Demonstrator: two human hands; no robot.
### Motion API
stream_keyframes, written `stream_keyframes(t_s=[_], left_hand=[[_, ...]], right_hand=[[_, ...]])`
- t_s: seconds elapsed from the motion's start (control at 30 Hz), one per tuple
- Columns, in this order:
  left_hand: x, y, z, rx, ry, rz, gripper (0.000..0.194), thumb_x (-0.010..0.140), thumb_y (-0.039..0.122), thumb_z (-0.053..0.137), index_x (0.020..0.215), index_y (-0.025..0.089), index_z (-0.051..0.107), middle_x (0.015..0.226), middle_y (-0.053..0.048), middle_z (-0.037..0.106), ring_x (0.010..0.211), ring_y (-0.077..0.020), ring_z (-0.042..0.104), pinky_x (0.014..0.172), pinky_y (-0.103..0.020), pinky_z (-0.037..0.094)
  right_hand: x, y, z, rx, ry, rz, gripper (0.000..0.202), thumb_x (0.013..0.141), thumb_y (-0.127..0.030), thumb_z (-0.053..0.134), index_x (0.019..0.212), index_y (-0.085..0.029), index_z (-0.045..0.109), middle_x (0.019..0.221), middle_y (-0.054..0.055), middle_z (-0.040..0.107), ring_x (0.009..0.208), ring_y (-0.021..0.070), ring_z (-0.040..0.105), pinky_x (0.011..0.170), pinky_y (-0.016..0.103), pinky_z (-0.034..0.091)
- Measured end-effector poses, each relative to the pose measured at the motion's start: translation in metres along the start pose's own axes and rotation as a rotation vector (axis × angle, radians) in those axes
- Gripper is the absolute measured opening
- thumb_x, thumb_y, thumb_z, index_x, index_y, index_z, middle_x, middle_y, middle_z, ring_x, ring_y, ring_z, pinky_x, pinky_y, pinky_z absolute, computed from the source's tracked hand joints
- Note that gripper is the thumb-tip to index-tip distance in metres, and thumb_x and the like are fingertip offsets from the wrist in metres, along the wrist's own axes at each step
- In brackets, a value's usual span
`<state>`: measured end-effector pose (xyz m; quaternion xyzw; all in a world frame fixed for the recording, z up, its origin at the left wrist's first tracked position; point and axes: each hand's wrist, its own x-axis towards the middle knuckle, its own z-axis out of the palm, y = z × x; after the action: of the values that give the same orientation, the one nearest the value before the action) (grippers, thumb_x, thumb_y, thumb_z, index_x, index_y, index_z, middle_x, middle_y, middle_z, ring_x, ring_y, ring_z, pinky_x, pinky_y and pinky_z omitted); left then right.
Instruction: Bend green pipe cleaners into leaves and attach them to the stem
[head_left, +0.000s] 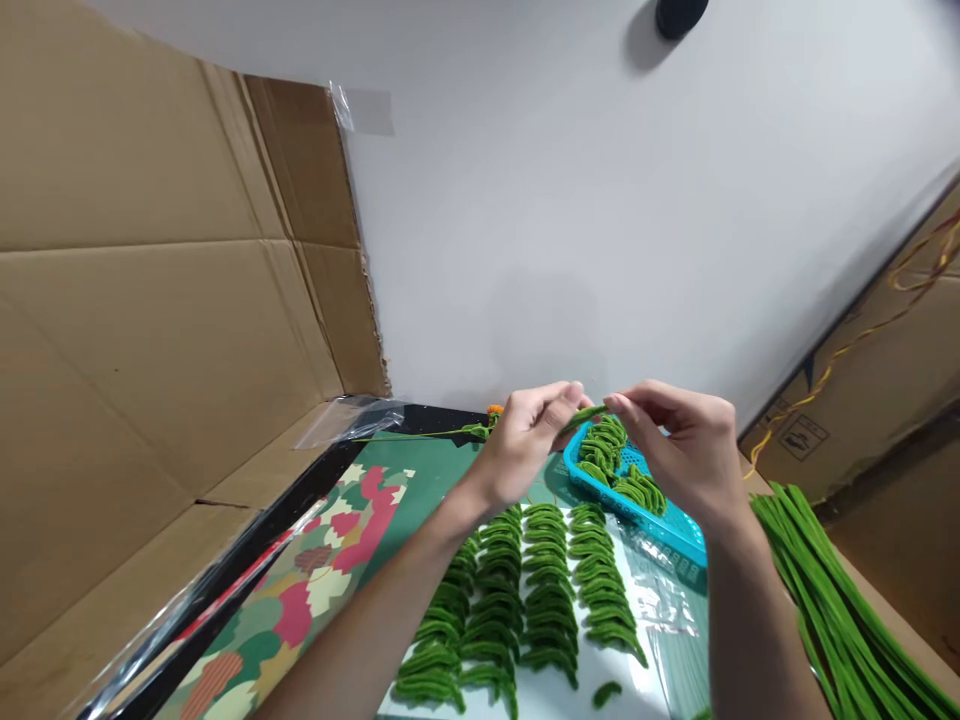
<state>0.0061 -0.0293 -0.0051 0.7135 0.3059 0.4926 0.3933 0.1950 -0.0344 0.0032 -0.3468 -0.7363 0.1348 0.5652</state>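
Note:
My left hand [519, 450] and my right hand [684, 445] are raised above the work surface, close together. Between them stretches a short green pipe-cleaner piece [585, 416]; the left fingers close around one end, and the right thumb and fingertips pinch the other. Below, rows of curved green pipe-cleaner pieces [551, 580] lie on a white board [622, 690], partly hidden by my left forearm. One loose curved piece [607, 694] rests apart near the front. Behind my right hand, a blue plastic basket [679, 535] holds more bundled green pieces [637, 490].
Long green pipe cleaners [847, 600] lie in a bunch at the right. Cardboard [150, 180] stands along the left, beside a patterned sheet [300, 600]. A white wall [570, 200] rises behind. Yellow twisted wire [817, 385] hangs over a carton [862, 420]. An orange item [495, 411] shows behind my left hand.

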Motion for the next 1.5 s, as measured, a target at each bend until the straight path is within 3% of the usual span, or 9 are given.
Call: stream_keyframes(t_s=[0.17, 0.37, 0.47, 0.63, 0.73, 0.97, 1.17, 1.33, 1.5], left_hand=[[0.004, -0.002, 0.001, -0.365, -0.116, -0.159, 0.046, 0.097, 0.059, 0.067, 0.086, 0.014, 0.067, 0.067, 0.005, 0.038, 0.053, -0.0059, 0.032, 0.046, -0.021, 0.020], [0.003, 0.002, 0.007, -0.281, -0.061, -0.087, 0.033, 0.097, 0.047, 0.072, 0.090, 0.016, 0.066, 0.069, 0.005, 0.047, 0.049, -0.0047, 0.037, 0.044, -0.021, 0.028], [0.000, 0.001, 0.009, 0.013, 0.051, 0.130, 0.024, 0.102, 0.037, 0.067, 0.089, 0.017, 0.064, 0.071, 0.003, 0.056, 0.056, -0.0081, 0.052, 0.052, -0.022, 0.043], [-0.009, 0.003, 0.007, 0.948, 0.176, 0.762, 0.016, 0.103, 0.009, 0.055, 0.094, 0.016, 0.067, 0.077, -0.001, 0.064, 0.065, -0.0123, 0.060, 0.063, -0.026, 0.048], [-0.011, 0.002, 0.010, 1.118, 0.220, 0.842, 0.014, 0.104, 0.008, 0.055, 0.101, 0.014, 0.067, 0.079, -0.002, 0.067, 0.067, -0.0136, 0.063, 0.063, -0.027, 0.050], [-0.005, 0.017, 0.024, 0.813, 0.285, 0.763, 0.009, 0.103, 0.017, 0.063, 0.099, 0.017, 0.071, 0.082, -0.001, 0.072, 0.069, -0.0122, 0.067, 0.070, -0.024, 0.052], [-0.027, 0.021, 0.027, 0.728, 0.310, 0.555, 0.012, 0.099, 0.031, 0.068, 0.095, 0.023, 0.075, 0.083, -0.001, 0.075, 0.073, -0.0171, 0.069, 0.073, -0.027, 0.052], [-0.104, 0.010, 0.047, 0.270, 0.109, -0.099, 0.033, 0.099, 0.054, 0.065, 0.097, 0.021, 0.072, 0.062, 0.005, 0.060, 0.051, -0.0128, 0.054, 0.048, -0.022, 0.043], [-0.181, -0.011, 0.089, -0.098, -0.067, -0.382, 0.045, 0.100, 0.059, 0.061, 0.082, 0.017, 0.063, 0.061, 0.003, 0.058, 0.046, -0.0091, 0.049, 0.046, -0.020, 0.037]], right_hand=[[-0.001, -0.002, -0.003, -0.087, 0.013, -0.187, 0.022, 0.100, -0.025, 0.069, 0.079, -0.020, 0.075, 0.067, -0.002, 0.070, 0.055, 0.0093, 0.055, 0.057, 0.022, 0.046], [0.000, 0.001, 0.000, -0.085, 0.095, -0.174, 0.028, 0.098, -0.029, 0.074, 0.072, -0.018, 0.072, 0.057, -0.005, 0.057, 0.049, 0.0068, 0.044, 0.050, 0.021, 0.038], [0.001, -0.001, 0.005, -0.072, 0.111, -0.102, 0.035, 0.098, -0.034, 0.074, 0.068, -0.017, 0.070, 0.052, -0.007, 0.047, 0.047, 0.0056, 0.036, 0.046, 0.021, 0.031], [0.001, -0.006, 0.008, 0.067, 0.071, -0.021, 0.044, 0.097, -0.041, 0.073, 0.062, -0.016, 0.065, 0.051, -0.007, 0.045, 0.044, 0.0049, 0.033, 0.041, 0.021, 0.023], [0.000, -0.005, 0.003, -0.016, 0.115, -0.081, 0.042, 0.100, -0.038, 0.071, 0.064, -0.017, 0.065, 0.051, -0.008, 0.043, 0.044, 0.0051, 0.032, 0.043, 0.022, 0.024], [-0.001, -0.018, -0.014, -0.539, 0.224, -0.404, 0.046, 0.106, -0.030, 0.060, 0.061, -0.020, 0.053, 0.054, -0.006, 0.048, 0.048, 0.0075, 0.039, 0.051, 0.025, 0.030], [-0.012, -0.025, -0.024, -0.764, -0.117, -0.342, 0.036, 0.111, -0.030, 0.053, 0.079, -0.020, 0.065, 0.068, -0.002, 0.065, 0.057, 0.0104, 0.054, 0.055, 0.027, 0.033], [-0.090, -0.037, -0.025, -0.418, -0.126, -0.214, 0.039, 0.109, -0.036, 0.056, 0.076, -0.019, 0.065, 0.065, -0.002, 0.064, 0.056, 0.0102, 0.054, 0.057, 0.024, 0.040], [-0.188, -0.044, -0.010, -0.028, 0.180, 0.265, 0.037, 0.096, -0.042, 0.074, 0.068, -0.018, 0.068, 0.058, -0.001, 0.062, 0.052, 0.0115, 0.053, 0.056, 0.025, 0.045]])
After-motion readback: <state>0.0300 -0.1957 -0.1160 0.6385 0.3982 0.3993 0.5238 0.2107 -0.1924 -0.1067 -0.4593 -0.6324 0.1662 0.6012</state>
